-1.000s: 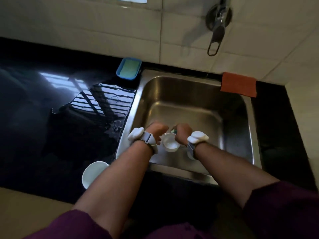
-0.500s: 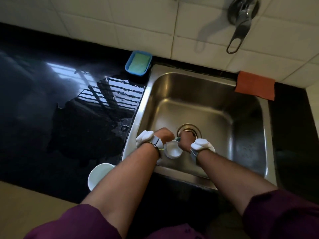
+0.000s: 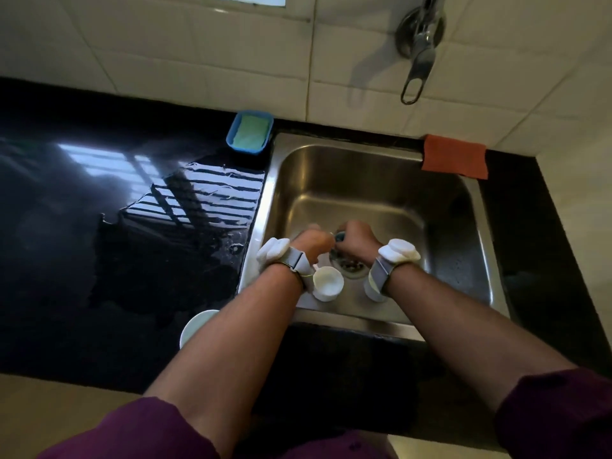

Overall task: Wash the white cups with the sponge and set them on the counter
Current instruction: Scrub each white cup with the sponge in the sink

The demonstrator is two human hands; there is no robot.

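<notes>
Three white cups on record.

1. Near cup [image 3: 328, 283]: upright on the floor of the sink [image 3: 364, 180], just beside your left wrist and near the drain [image 3: 351, 268]. Half a second ago it sat between your fingertips. Now it shows apart from both hands and looks let go.
2. Second cup [image 3: 373, 290]: also on the sink floor, mostly hidden under your right wrist.
3. Counter cup [image 3: 195, 326]: on the black counter [image 3: 99, 260] just left of the sink, partly behind your left forearm.

Sponge [image 3: 340, 236]: dark green, peeping out between the hands. Your right hand [image 3: 357, 241] is curled round it.

Left hand [image 3: 313, 243]: fingers curled and blurred, and you cannot tell whether they pinch anything.

Both hands have shifted forward, over the drain.

Reading: one cup looks delivered and two remain in the basin, so the washing is unfinished.

Surrounds: blue tray [image 3: 246, 150] at the wall, and an orange cloth [image 3: 453, 157] on the sink's far corner.
</notes>
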